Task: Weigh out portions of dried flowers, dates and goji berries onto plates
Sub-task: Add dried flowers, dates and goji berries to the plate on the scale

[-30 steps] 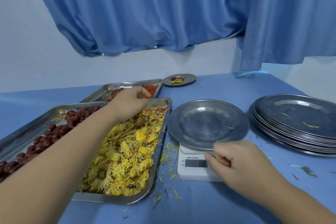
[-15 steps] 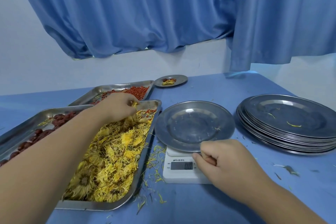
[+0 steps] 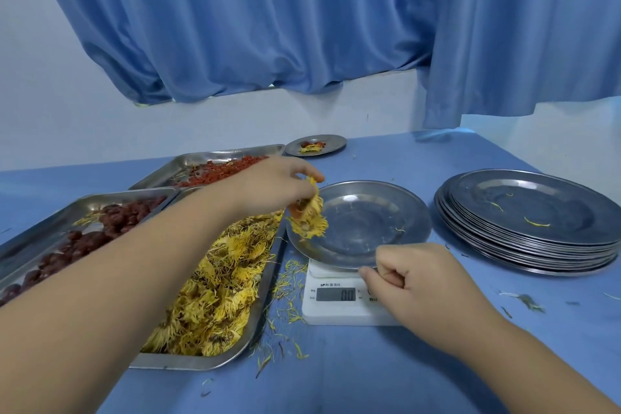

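Note:
My left hand (image 3: 272,186) pinches a clump of dried yellow flowers (image 3: 307,217) that hangs over the left edge of a steel plate (image 3: 369,218). That plate sits on a white digital scale (image 3: 336,302) whose display reads 0.0. My right hand (image 3: 423,282) is curled at the plate's near rim, above the scale's right side. A steel tray heaped with dried flowers (image 3: 215,286) lies left of the scale. A tray of dark red dates (image 3: 67,245) sits further left, and behind it a tray of goji berries (image 3: 218,171).
A stack of several steel plates (image 3: 527,222) stands at the right. A small filled plate (image 3: 316,145) sits at the back near the wall. Loose petals litter the blue table (image 3: 336,380) around the scale. Blue curtains hang behind.
My left hand lifted a clump of flowers out of the flower tray and carried it right, over the plate's edge. My right hand has stayed at the plate's near rim.

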A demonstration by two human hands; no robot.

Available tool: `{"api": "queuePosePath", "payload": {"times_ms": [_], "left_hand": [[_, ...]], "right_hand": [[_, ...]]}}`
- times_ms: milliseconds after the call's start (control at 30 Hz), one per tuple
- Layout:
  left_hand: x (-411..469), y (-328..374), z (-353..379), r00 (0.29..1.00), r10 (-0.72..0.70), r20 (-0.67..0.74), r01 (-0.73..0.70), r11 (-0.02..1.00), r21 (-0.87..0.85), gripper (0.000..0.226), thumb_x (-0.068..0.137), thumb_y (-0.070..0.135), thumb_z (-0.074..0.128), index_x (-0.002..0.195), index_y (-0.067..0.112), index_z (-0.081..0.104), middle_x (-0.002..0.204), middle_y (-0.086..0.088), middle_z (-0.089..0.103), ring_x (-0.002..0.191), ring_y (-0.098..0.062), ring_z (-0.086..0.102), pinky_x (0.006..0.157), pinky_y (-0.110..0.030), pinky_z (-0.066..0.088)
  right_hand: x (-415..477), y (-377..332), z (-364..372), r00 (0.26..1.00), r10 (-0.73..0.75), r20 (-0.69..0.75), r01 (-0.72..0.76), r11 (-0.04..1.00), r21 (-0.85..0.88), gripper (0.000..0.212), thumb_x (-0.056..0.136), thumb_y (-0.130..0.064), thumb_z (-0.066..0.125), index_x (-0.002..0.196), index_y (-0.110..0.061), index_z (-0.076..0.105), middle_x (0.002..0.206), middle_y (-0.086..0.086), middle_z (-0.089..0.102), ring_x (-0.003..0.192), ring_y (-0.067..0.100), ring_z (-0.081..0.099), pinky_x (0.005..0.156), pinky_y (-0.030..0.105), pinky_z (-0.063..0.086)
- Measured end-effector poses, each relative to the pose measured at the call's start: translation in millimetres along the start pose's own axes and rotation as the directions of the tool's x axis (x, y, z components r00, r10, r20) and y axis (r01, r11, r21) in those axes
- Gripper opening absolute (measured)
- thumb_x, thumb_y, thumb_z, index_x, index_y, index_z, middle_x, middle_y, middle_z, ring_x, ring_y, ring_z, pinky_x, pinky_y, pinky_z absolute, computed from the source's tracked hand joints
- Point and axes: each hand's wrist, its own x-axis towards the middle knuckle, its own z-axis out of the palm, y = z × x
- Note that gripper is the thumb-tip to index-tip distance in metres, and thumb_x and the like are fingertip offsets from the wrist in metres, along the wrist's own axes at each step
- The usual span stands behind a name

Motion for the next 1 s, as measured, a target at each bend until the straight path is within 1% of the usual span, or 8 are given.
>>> {"api": "queuePosePath", "payload": {"times_ms": [100,200,333,433,633,700,833,1000], "left_hand": [[8.4,10.5,19.7,0.999,-0.011,0.045,0.012,1.0,-0.024,0.029,0.092,0.021,0.054,0.118,0.028,0.063,0.081,-0.001,0.069,0.079,-0.023,0.071,0.079,-0.037,0.055],[15.9,16.5,32.8,0.999,0.01,0.043,-0.009,0.999,-0.031,0.029,0.095,0.027,0.054,0.123,0.026,0.061,0.085,0.003,0.069,0.063,-0.004,0.066,0.06,-0.018,0.047],[17.3,21.6,35.6,0.997,0.015,0.076,-0.009,0.997,-0.08,0.03,0.099,0.047,0.043,0.124,0.034,0.054,0.112,0.013,0.068,0.07,-0.012,0.071,0.063,-0.026,0.042],[16.0,21.7,30.5,0.996,0.028,0.09,-0.022,0.997,-0.068,0.039,0.099,0.054,0.037,0.129,0.034,0.051,0.119,0.018,0.064,0.073,-0.01,0.072,0.068,-0.029,0.044],[6.8,11.6,23.9,1.0,0.02,0.021,-0.019,0.998,-0.057,0.035,0.099,0.051,0.037,0.121,0.034,0.058,0.11,0.02,0.065,0.077,-0.005,0.071,0.071,-0.029,0.049],[-1.2,4.8,19.6,1.0,0.012,-0.006,-0.013,0.995,-0.099,0.031,0.099,0.049,0.039,0.117,0.035,0.061,0.107,0.018,0.068,0.079,-0.006,0.071,0.075,-0.031,0.051],[-24.2,-18.6,8.2,0.995,0.005,-0.1,-0.019,0.991,-0.132,0.021,0.098,0.038,0.049,0.112,0.034,0.064,0.093,0.015,0.072,0.075,-0.006,0.069,0.069,-0.026,0.047],[-53.8,-61.4,-19.3,0.987,-0.029,-0.16,0.017,0.997,-0.078,0.017,0.097,0.037,0.052,0.109,0.04,0.063,0.09,0.017,0.072,0.075,-0.002,0.068,0.072,-0.029,0.051]], "right_hand": [[-0.4,1.8,-1.4,1.0,0.014,-0.006,-0.014,1.0,0.006,0.053,0.083,-0.026,0.065,0.054,-0.02,0.021,0.05,0.0,0.03,0.051,0.016,0.028,0.048,0.029,0.023],[-0.2,2.5,-2.5,1.0,0.012,-0.011,-0.012,1.0,0.001,0.052,0.083,-0.026,0.065,0.055,-0.019,0.021,0.05,0.0,0.029,0.051,0.016,0.027,0.047,0.029,0.022],[0.5,3.7,-1.5,1.0,0.004,-0.009,-0.004,1.0,0.009,0.049,0.083,-0.028,0.064,0.057,-0.018,0.024,0.05,0.0,0.03,0.051,0.017,0.027,0.047,0.032,0.024],[0.7,3.7,-0.3,1.0,0.0,-0.003,0.0,1.0,0.013,0.044,0.084,-0.032,0.062,0.058,-0.02,0.028,0.053,-0.002,0.037,0.052,0.017,0.03,0.048,0.033,0.028],[-0.6,1.5,-0.3,1.0,-0.021,0.012,0.021,1.0,-0.001,0.037,0.081,-0.038,0.055,0.06,-0.021,0.03,0.054,0.0,0.035,0.054,0.018,0.031,0.049,0.035,0.031],[-1.2,0.8,0.1,1.0,-0.022,0.009,0.022,1.0,0.001,0.042,0.083,-0.035,0.057,0.058,-0.02,0.027,0.052,0.0,0.034,0.054,0.019,0.031,0.049,0.035,0.03],[-3.0,-8.2,1.6,0.998,-0.055,0.009,0.056,0.998,-0.011,0.052,0.085,-0.03,0.062,0.055,-0.021,0.021,0.049,-0.002,0.031,0.052,0.017,0.032,0.048,0.03,0.027],[-0.5,-38.2,10.4,0.985,-0.102,-0.14,0.121,0.984,0.134,0.046,0.083,-0.033,0.056,0.057,-0.025,0.019,0.05,-0.004,0.025,0.049,0.011,0.027,0.047,0.017,0.021]]}}
